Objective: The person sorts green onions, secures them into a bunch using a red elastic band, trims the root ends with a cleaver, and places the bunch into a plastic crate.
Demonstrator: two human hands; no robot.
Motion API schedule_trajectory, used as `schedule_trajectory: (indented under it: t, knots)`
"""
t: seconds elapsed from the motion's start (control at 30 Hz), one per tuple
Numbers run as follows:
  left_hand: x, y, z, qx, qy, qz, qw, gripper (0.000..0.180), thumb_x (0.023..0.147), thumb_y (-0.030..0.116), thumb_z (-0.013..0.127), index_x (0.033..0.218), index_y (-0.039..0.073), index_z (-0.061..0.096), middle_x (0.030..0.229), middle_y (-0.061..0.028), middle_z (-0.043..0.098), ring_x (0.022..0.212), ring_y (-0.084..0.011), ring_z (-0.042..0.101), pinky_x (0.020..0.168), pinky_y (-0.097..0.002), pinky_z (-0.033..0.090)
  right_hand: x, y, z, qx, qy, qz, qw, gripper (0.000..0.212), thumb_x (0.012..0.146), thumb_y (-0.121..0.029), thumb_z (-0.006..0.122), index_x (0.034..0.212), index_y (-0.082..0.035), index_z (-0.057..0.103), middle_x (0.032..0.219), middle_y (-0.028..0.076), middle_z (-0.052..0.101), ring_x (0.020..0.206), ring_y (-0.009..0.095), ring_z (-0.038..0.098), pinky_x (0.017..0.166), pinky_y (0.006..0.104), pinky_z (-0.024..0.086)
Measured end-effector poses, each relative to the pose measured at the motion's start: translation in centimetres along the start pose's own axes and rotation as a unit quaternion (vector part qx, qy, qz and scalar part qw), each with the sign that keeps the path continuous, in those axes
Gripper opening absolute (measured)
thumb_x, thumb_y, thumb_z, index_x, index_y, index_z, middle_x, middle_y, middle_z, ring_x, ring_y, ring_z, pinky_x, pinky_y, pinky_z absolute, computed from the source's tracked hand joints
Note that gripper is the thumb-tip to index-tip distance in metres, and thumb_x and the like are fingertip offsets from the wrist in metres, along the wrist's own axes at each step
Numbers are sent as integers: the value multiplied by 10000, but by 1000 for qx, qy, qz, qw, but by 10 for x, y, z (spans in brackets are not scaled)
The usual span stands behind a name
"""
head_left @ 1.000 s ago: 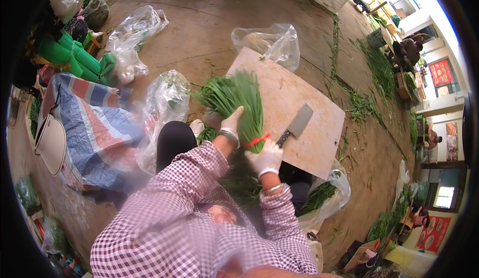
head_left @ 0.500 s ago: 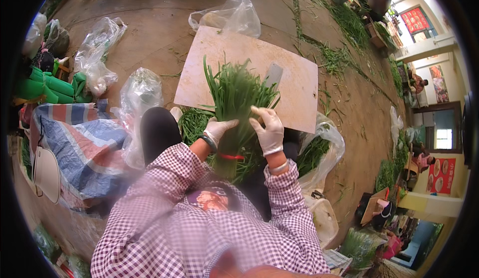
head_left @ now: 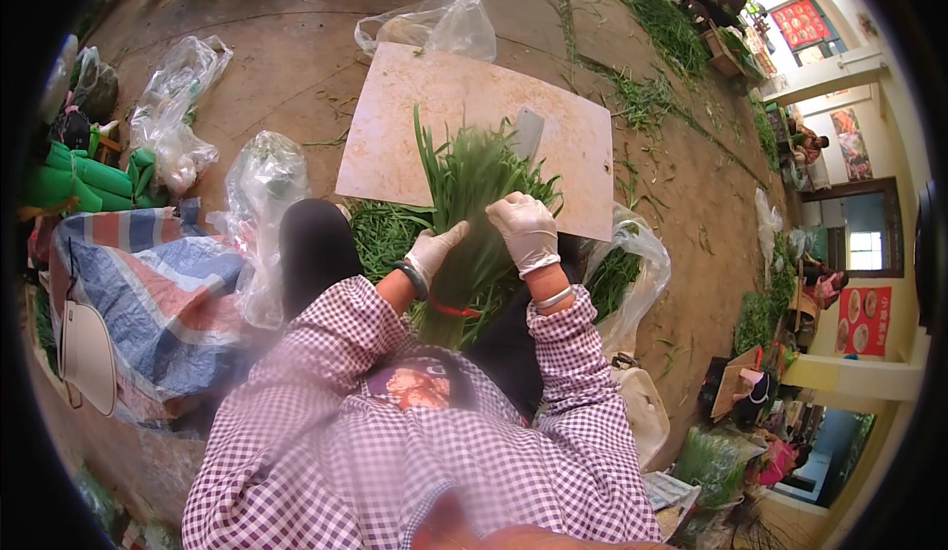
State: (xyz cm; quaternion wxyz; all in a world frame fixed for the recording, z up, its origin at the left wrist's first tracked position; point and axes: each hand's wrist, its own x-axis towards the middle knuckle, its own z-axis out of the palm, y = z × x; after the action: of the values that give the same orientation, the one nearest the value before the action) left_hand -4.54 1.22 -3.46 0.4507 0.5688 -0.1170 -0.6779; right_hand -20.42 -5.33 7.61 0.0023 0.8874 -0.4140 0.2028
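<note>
A tall bunch of long, narrow-leaved greens (head_left: pixel 474 180) stands upright between my knees, its leaf tips blurred. A red tie (head_left: pixel 453 309) circles its lower part, above the pale stalk ends. My left hand (head_left: pixel 434 252), in a whitish glove, grips the bunch from the left, thumb along the front and the other fingers mostly hidden behind. On the right side, my gloved right hand (head_left: pixel 524 231) has its fingers curled closed on leaves at the edge of the bunch. Just beyond lies a pale board (head_left: pixel 395 106) with a flat-bladed knife (head_left: pixel 528 133) on it.
Loose greens (head_left: pixel 387 239) lie by my left knee, and more fill a clear plastic bag (head_left: pixel 647 254) on the right. Another bag (head_left: pixel 444 22) touches the board's far edge. A striped woven sheet (head_left: pixel 158 283) spreads at left. Other people sit working along the right wall.
My right hand has gone from spread, lifted fingers to a closed grip against the leaves. The left hand keeps hold of the bunch. The whole view has shifted slightly.
</note>
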Motion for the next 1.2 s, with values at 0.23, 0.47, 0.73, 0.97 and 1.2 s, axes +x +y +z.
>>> schedule_trajectory:
  t: [0.23,0.47,0.73,0.97,1.2]
  knots:
    - [-23,25,-3,-36,-96,-14,995,684,883,595,642,1092,-54,685,1008,-117,716,846,-173,675,762,-304,546,-18,-14,-17,303,30,184,935,64,827,-5,725,885,-27,709,814,60,666,750,125,635,691,243,501]
    - [-1,18,-14,59,3,6,998,779,878,661,595,1117,-77,673,1018,-135,711,899,-181,653,805,-326,522,-33,-13,-46,373,14,271,887,83,823,-55,741,901,-28,727,842,70,690,781,146,644,713,271,502]
    - [-20,32,-9,42,-23,26,999,848,874,699,562,1106,-110,667,1040,-156,704,929,-179,632,823,-329,501,-33,-2,-101,484,-17,299,822,78,871,-15,706,944,13,717,867,74,719,773,115,649,710,240,530]
    - [3,8,-16,177,-10,78,981,880,927,696,455,1028,-153,665,938,-250,711,886,-270,678,788,-385,519,-16,-34,-55,163,-113,156,968,172,799,-192,769,928,-83,740,1002,129,714,917,257,672,840,350,522]
    - [9,5,-8,146,-33,35,988,724,988,580,471,1309,-60,574,1245,-138,657,1130,-185,582,969,-296,436,-20,-20,10,19,-31,65,997,196,807,-227,699,977,-129,685,1112,51,669,1074,282,577,913,439,434]
